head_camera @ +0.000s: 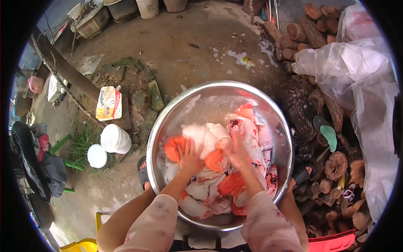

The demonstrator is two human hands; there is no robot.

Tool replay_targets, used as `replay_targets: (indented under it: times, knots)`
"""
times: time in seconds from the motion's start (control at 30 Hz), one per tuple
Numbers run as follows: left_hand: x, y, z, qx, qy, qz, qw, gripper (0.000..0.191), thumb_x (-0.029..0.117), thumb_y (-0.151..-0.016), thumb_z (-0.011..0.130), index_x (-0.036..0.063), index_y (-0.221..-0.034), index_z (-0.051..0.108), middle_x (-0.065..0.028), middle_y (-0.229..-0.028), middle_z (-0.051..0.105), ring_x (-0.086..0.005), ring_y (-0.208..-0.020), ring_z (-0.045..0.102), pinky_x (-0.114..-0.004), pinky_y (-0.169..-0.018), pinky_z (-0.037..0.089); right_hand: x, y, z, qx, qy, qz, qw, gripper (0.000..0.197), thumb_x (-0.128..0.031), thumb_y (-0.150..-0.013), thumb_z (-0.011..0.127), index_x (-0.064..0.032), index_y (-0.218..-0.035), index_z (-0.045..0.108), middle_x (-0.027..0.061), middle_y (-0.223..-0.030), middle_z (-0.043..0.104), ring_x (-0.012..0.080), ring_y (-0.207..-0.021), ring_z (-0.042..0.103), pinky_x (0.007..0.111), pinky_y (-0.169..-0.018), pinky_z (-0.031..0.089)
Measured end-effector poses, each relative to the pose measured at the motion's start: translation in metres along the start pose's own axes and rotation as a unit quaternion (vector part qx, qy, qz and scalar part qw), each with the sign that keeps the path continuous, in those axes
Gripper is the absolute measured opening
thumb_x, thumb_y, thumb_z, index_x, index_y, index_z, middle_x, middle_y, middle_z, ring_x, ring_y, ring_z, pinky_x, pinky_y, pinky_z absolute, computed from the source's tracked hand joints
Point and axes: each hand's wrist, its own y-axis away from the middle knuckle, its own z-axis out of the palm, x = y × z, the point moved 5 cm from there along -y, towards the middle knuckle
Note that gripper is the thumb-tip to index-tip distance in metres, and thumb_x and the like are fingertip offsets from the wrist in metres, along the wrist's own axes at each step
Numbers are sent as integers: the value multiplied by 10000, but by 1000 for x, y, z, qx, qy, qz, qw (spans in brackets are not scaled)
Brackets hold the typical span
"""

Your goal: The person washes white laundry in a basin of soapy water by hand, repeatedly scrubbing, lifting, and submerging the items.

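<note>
A large round metal basin [152, 132] stands between my feet, with wet, soapy white and orange-red cloth [207, 138] heaped in it. My left hand [190, 157] lies on the cloth at the basin's left, fingers spread over a white and orange part. At the right of the middle, my right hand [236, 151] touches the bunched white cloth; it is blurred, and whether its fingers grip a fold cannot be told. Printed white fabric [253, 141] with some writing lies to its right, beside a dark-patterned red and white piece [271, 181].
Left of the basin are a white plastic bucket [115, 138], a round white lid [97, 156] and a Comfort refill pouch [109, 104] by a brick-edged bed. Stacked logs [335, 165] and plastic sheeting [374, 110] line the right. Suds [241, 58] spot the ground ahead.
</note>
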Motion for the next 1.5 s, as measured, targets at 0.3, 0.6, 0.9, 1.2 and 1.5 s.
replay_targets:
  times: [0.3, 0.6, 0.9, 1.2, 1.5]
  knots:
    - [-83, -38, 20, 51, 272, -175, 945, 554, 521, -729, 543, 212, -1189, 527, -163, -1237, 477, -367, -1109, 460, -483, -867, 409, 26, 33, 80, -263, 83, 186, 943, 500, -239, -813, 553, -18, -1240, 414, 190, -1182, 516, 317, -1129, 464, 365, -935, 367]
    - [72, -12, -12, -34, 289, -73, 954, 518, 511, -708, 608, 180, -1106, 587, -130, -1047, 586, -273, -798, 623, -367, -624, 507, 53, 69, 81, 55, -722, 388, 569, 409, -322, -873, 499, -11, -1138, 501, 100, -1122, 556, 194, -1060, 507, 299, -919, 376]
    - [41, -38, -28, -206, -99, 71, 971, 254, 324, -790, 572, 163, -978, 623, -64, -892, 632, -245, -685, 622, -393, -603, 497, 29, 82, 46, -9, -525, 319, 789, 437, -276, -866, 524, -14, -1210, 464, 92, -1092, 565, 187, -1062, 505, 294, -908, 388]
    - [12, 7, -48, 175, 54, 24, 983, 482, 429, -811, 494, 152, -1206, 495, -155, -1375, 298, -394, -1262, 240, -594, -972, 188, -11, 44, 21, -204, 3, 105, 973, 603, -247, -847, 569, -27, -1338, 295, 172, -1258, 436, 265, -1148, 451, 338, -959, 374]
    - [10, -24, 49, -140, 7, -26, 990, 327, 401, -828, 479, 173, -1041, 577, -106, -1087, 539, -319, -1086, 425, -552, -919, 268, 52, 2, -85, 129, 248, 55, 959, 597, -277, -738, 664, -68, -1243, 423, 151, -1163, 517, 321, -1049, 515, 390, -891, 414]
